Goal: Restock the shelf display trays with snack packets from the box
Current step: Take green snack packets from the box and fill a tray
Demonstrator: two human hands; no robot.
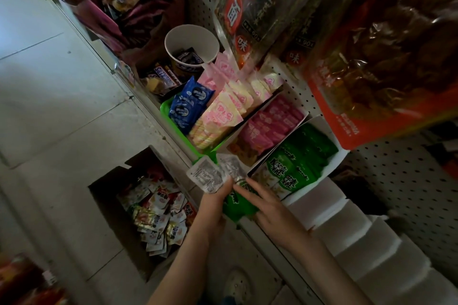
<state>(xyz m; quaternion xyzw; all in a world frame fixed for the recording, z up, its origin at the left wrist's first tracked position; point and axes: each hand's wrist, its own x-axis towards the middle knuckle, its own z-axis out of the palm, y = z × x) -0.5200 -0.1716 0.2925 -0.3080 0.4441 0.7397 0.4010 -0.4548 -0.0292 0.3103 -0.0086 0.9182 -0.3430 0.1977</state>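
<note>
Snack packets [207,177], a fanned bunch with silvery printed backs up top and green ones lower down, are in the left hand [214,203]. Its fingers [228,186] are curled round the bunch, gripping it just in front of the shelf [295,91]. The right hand [272,208] is laid over the green part of the bunch. Its fingers [247,189] are fairly straight and touching the packets, not wrapped round anything I can make out, and the thumb's hidden.

Right beside the hands on the shelf is a white cardboard tray [319,120] full of matching green packets. The next tray along holds pink packets [272,121], then there's a green plastic tray [165,107] with blue and pale pink packs. Further back is a paper cup [190,42] with dark wrapped bars in it. Down on the floor [49,106], left of the arms, the open box [104,188] has a loose heap of mixed packets.
</note>
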